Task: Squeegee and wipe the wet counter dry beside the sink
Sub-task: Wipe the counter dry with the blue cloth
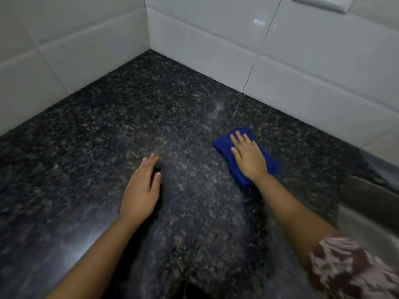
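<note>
My right hand (248, 157) presses flat, fingers straight, on the folded blue cloth (235, 167) to wipe the speckled black granite counter (129, 108) near the steel sink (371, 203). My left hand (142, 186), open-fingered, seems to steady me.

The single wide-angle view comes from a camera worn on the person's head, close above the dark speckled granite counter (103, 126), tilted steeply down and forward toward the white-tiled wall corner (148, 29), with the steel sink (371, 203) cut off at the right edge.
</note>
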